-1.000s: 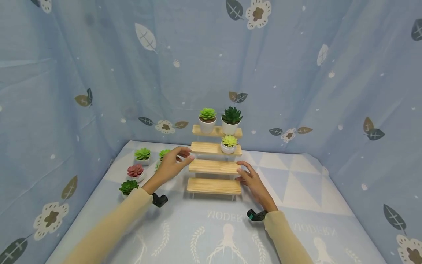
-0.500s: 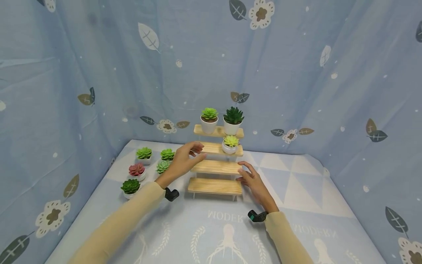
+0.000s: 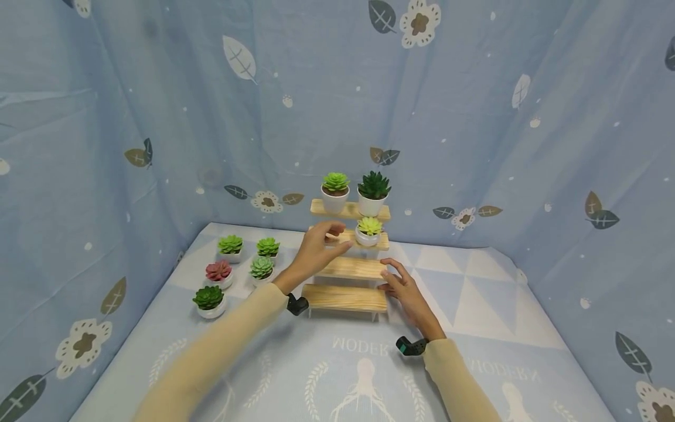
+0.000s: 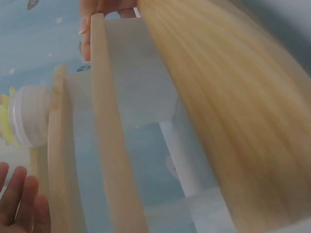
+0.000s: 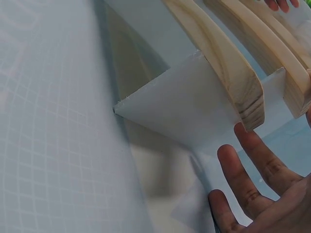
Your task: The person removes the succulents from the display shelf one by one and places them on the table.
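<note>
A tiered stand with pale wooden shelves and clear supports is in the head view's middle. My right hand holds its right side, thumb and forefinger at the end of a middle shelf. In the right wrist view another fingertip meets the lowest shelf's end. My left hand hovers in front of the upper shelves with nothing in it, fingers loosely bent. Just right of it, apart from the fingers, a yellow-green potted succulent stands on the second shelf from the top.
Two white-potted succulents, one light green and one dark green, stand on the top shelf. Several more, including a red succulent, are on the table at the left. Patterned blue cloth surrounds the table.
My left hand has moved right, from the stand's left edge to beside the yellow-green succulent. My right hand has stayed on the stand's side.
</note>
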A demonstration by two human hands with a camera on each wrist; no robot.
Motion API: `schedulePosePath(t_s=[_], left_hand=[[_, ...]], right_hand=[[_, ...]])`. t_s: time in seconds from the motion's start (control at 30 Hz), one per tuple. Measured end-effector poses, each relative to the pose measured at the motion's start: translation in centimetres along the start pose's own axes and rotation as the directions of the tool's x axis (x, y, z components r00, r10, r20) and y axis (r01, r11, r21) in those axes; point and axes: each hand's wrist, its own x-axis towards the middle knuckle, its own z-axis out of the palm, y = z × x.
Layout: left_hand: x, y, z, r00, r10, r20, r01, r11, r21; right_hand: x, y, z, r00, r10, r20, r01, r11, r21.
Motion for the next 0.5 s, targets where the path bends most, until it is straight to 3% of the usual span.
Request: schedulePosePath(t_s=[0.5], left_hand=[[1.7, 0.4, 4.1, 0.998, -0.035, -0.047, 0.041, 0.991, 0.129]], right_hand=[[0.1, 0.4, -0.2, 0.999, -0.033, 0.004, 0.033, 0.999, -0.013]])
